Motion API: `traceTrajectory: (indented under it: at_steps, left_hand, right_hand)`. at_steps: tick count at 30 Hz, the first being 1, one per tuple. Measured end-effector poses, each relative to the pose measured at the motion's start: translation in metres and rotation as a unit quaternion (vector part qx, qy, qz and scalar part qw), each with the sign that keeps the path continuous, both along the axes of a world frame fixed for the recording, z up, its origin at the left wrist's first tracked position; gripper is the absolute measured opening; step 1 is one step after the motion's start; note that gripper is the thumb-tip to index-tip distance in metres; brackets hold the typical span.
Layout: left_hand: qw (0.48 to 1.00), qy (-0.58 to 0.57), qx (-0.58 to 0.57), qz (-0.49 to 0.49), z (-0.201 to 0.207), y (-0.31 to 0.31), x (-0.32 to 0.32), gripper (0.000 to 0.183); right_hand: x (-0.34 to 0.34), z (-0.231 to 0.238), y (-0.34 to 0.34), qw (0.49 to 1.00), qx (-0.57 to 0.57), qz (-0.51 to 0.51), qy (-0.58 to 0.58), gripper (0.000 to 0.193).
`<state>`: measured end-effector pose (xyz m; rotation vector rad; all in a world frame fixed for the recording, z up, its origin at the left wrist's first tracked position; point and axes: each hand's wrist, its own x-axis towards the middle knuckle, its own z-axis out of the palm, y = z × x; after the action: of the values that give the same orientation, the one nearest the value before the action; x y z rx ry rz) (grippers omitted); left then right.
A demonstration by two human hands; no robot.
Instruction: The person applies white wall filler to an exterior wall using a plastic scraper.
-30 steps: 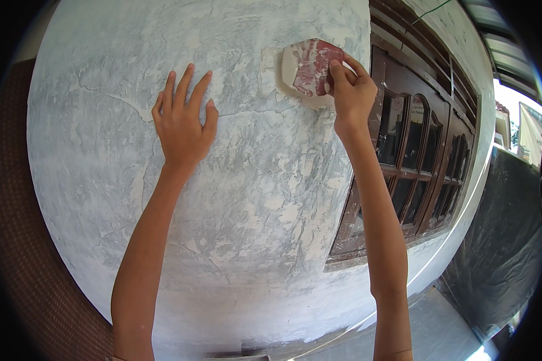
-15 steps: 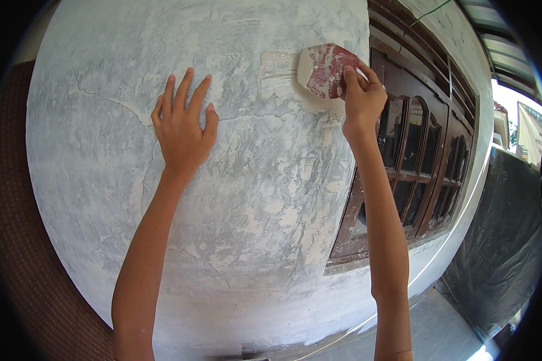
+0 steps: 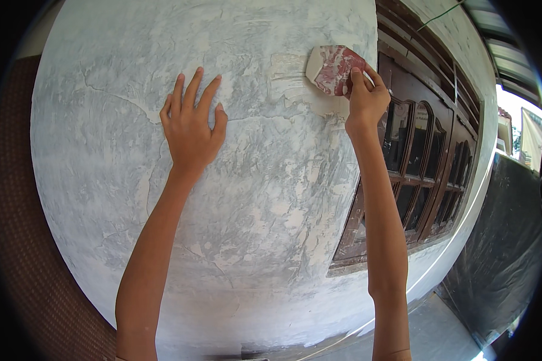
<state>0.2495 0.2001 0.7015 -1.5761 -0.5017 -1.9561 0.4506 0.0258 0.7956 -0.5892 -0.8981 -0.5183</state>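
Shifted rightward along the wall (image 3: 241, 210) since a second ago, a smeared red scraper (image 3: 337, 69) is clamped between thumb and fingers of the right hand (image 3: 367, 105), beside a pale patch (image 3: 288, 72). The left hand (image 3: 193, 129), empty, spreads its fingers apart. Beyond: brown-framed windows (image 3: 423, 182), black sheeting (image 3: 500, 240).

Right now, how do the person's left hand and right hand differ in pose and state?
The left hand is empty with its fingers spread, while the right hand pinches a red, smeared scraper between thumb and fingers. The left hand is lower in the picture, over the patchy wall; the right hand is higher, beside the brown window frame. Both are bare and raised in front of the person.
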Motion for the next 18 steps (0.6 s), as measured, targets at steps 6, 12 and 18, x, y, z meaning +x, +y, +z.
traceTrajectory:
  at_steps: [6,12,18]
  left_hand:
    - [1.0,0.005,0.008,-0.005,0.001,0.002,0.003,0.049]
    - [1.0,0.002,0.006,-0.005,0.001,0.003,-0.001,0.049]
    - [1.0,0.003,0.012,0.012,0.0,0.003,0.002,0.049]
  right_hand:
    - [-0.014,-0.014,0.019,0.994,-0.047,0.056,-0.085,0.031]
    - [0.007,-0.009,-0.001,0.999,-0.025,-0.039,-0.023,0.029]
    - [0.0,-0.002,-0.005,0.999,0.019,-0.025,-0.02,0.03]
